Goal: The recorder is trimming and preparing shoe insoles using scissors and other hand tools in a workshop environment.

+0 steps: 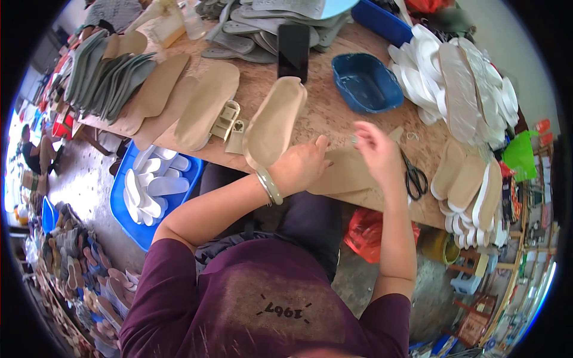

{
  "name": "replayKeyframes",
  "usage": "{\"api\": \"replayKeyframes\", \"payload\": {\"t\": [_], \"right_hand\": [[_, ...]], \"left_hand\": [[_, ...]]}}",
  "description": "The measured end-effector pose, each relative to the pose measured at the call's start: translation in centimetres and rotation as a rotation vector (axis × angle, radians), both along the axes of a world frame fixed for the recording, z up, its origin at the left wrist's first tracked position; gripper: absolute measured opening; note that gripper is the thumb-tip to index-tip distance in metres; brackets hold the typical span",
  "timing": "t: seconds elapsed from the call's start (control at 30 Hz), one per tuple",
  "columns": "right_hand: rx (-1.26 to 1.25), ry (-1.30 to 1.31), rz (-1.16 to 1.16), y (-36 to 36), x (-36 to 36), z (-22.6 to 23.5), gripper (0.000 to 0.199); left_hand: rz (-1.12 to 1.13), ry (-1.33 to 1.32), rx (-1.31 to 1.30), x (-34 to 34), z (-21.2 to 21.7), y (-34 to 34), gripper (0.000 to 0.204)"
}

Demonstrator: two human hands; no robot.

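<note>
My left hand (303, 165), with a pale bangle at its wrist, is low over the table's near edge, fingers curled together. It lies against the left end of a flat tan insole sheet (345, 173); what its fingertips grip is hidden. Above the sheet's right part is my right hand (379, 149), raised, its fingers bent inward around something too small to make out. Just left of my left hand lies a shaped tan insole (274, 122) with a raised rim. Black-handled scissors (415, 179) rest to the right of my right hand.
A blue basin (367, 82) and a black phone (293, 52) are farther back. Grey soles (110, 77) pile up left, white soles (427, 59) and tan-topped ones (465, 179) right. A blue crate (122, 206) of white soles stands lower left; a red bag (365, 234) hangs below the table.
</note>
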State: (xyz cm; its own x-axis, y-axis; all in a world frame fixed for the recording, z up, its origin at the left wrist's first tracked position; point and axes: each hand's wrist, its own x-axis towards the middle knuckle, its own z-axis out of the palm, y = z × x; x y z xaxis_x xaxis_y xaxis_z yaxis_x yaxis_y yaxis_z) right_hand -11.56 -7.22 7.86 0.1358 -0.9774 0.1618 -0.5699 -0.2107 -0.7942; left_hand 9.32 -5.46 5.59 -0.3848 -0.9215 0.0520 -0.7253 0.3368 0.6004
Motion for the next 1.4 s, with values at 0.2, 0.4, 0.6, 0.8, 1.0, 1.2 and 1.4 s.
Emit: {"api": "replayKeyframes", "payload": {"t": [0.2,0.4,0.6,0.8,1.0,1.2,1.4], "right_hand": [[0.29,-0.046,-0.008,-10.8,8.7,-3.0,0.049],[0.146,0.183,-0.01,-13.1,10.8,-5.0,0.053],[-0.132,0.029,-0.042,-9.5,10.6,-3.5,0.031],[-0.343,-0.259,0.031,-5.1,13.2,-0.1,0.028],[-0.215,-0.507,0.139,1.0,16.5,4.2,0.036],[-0.488,-0.257,0.183,2.7,16.7,4.3,0.037],[-0.552,-0.296,0.162,3.4,17.3,3.0,0.031]], "left_hand": [[0.212,-0.181,-0.477,8.0,-0.9,-8.0,0.042],[0.234,-0.178,0.064,8.3,-0.9,-11.0,0.049],[0.265,0.019,-0.079,8.2,-1.2,-9.2,0.052],[0.343,0.712,0.019,9.8,1.9,-6.3,0.047],[0.254,0.834,-0.209,11.4,4.7,0.9,0.046],[0.29,0.855,-0.242,11.6,4.6,4.3,0.043],[0.285,0.828,-0.38,12.0,3.1,5.0,0.041]]}}
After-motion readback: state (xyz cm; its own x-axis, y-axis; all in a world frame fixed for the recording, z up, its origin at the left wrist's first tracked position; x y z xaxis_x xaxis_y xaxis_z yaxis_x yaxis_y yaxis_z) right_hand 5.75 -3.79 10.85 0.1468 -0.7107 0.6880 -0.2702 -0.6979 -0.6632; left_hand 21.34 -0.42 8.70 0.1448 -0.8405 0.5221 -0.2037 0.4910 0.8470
